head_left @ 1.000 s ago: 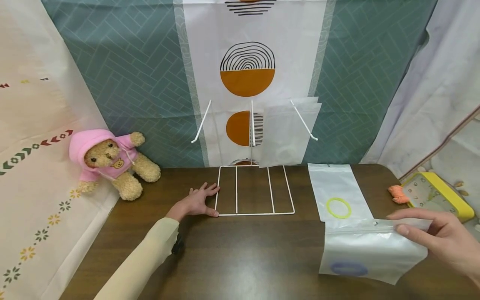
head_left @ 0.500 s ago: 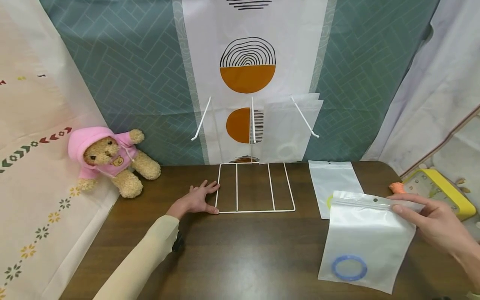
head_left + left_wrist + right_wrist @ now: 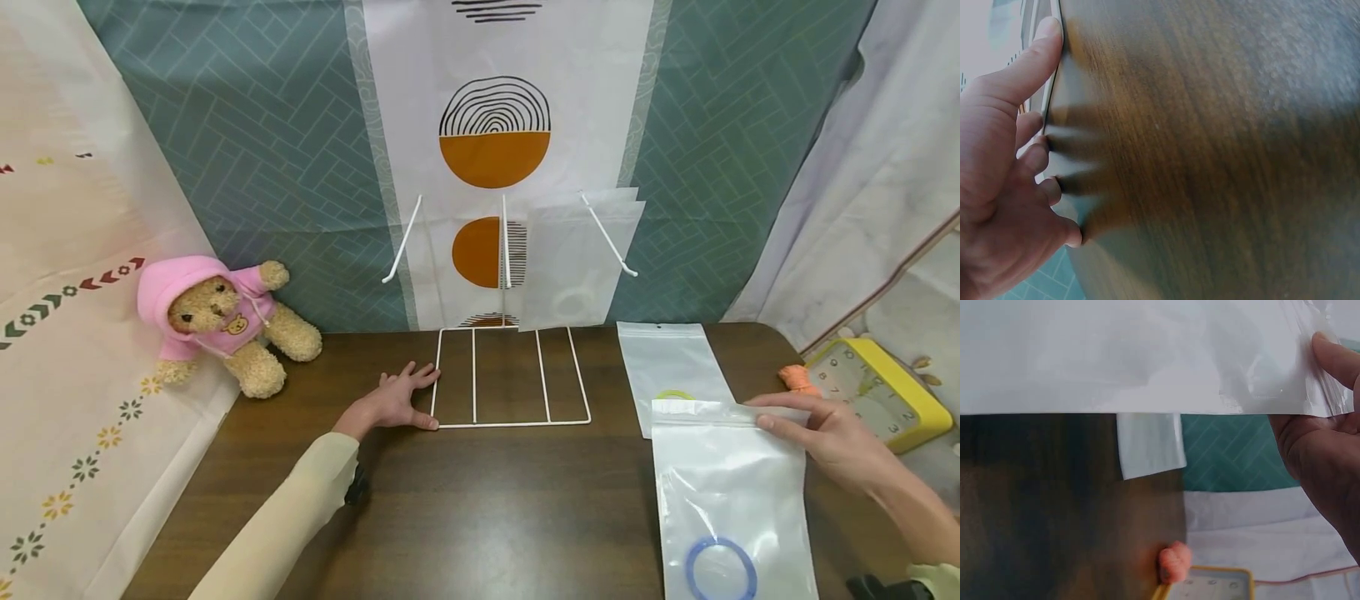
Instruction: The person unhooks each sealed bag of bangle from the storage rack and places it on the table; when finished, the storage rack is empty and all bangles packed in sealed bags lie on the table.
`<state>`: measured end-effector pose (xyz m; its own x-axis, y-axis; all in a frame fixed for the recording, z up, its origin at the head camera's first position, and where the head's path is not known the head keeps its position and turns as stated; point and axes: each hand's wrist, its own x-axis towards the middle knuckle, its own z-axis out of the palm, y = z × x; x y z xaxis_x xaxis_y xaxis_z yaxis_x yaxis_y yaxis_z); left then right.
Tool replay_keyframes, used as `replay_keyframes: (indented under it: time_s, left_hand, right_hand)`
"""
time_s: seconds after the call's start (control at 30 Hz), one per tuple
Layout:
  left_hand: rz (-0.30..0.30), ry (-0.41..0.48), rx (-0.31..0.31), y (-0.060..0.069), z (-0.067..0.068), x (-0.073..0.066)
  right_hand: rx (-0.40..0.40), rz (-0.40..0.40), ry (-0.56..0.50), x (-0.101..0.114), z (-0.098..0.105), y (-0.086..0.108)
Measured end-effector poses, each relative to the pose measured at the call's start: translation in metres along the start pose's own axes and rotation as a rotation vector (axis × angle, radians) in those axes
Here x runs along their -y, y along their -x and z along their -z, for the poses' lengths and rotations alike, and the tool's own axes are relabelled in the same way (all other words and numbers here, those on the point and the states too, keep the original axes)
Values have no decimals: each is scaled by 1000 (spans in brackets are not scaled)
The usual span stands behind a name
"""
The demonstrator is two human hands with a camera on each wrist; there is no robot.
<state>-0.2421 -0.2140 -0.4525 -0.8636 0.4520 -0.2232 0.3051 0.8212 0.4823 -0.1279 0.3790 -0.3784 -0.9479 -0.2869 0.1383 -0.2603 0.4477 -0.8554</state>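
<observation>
My left hand [image 3: 393,402] lies on the table with its fingers spread, touching the left rail of a white wire rack [image 3: 495,426]. In the left wrist view, thumb and fingertips of that hand [image 3: 1004,169] meet the tabletop along the rail. My right hand [image 3: 832,442] pinches the top edge of a zip-lock bag [image 3: 727,475] that holds a blue ring [image 3: 722,569]. Behind it, another zip-lock bag [image 3: 667,358] lies flat with a yellow ring [image 3: 677,395] partly covered. In the right wrist view the held bag [image 3: 1147,356] spans the top.
Translucent bags [image 3: 577,267] hang from the rack's right hook [image 3: 609,236]; the middle hook [image 3: 507,242] and left hook [image 3: 402,240] carry nothing visible. A teddy bear [image 3: 225,312] sits at left. An orange yarn bundle [image 3: 799,379] and a yellow clock [image 3: 892,392] stand at right.
The right hand has shifted left with the bag, which swung from folded up to hanging down, its blue ring now lower and clearer. The left hand has stayed at the rack.
</observation>
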Motion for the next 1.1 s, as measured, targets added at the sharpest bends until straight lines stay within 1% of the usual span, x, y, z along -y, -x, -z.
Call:
replay_keyframes:
  time_s: [0.1,0.23,0.43,0.53,0.67,0.77,0.87,1.03,1.1]
  left_hand:
    - [8,3,4,0,0,-1]
    - [11,7,10,0,0,-1]
    - [20,5,9,0,0,-1]
    - [31,9,12,0,1,-1]
    - [21,10,18,0,1,-1]
    - [14,8,14,0,1,-1]
    - [11,5,10,1,1,-1]
    - [6,3,11,1,1,-1]
    - [9,5,15,0,1,-2]
  right_hand:
    - [17,-48,-22,-8,1,2]
    - [14,-98,-8,-17,2,4]
    - [22,-109,-38,-27,-4,3]
    - [21,-130,-24,-30,-7,3]
    - [21,-175,9,-33,-8,4]
    - [18,-178,39,-35,-7,5]
    - [16,-190,46,-37,-8,5]
    - [44,-248,61,-42,-9,6]
    - [49,-257,75,-44,-9,7]
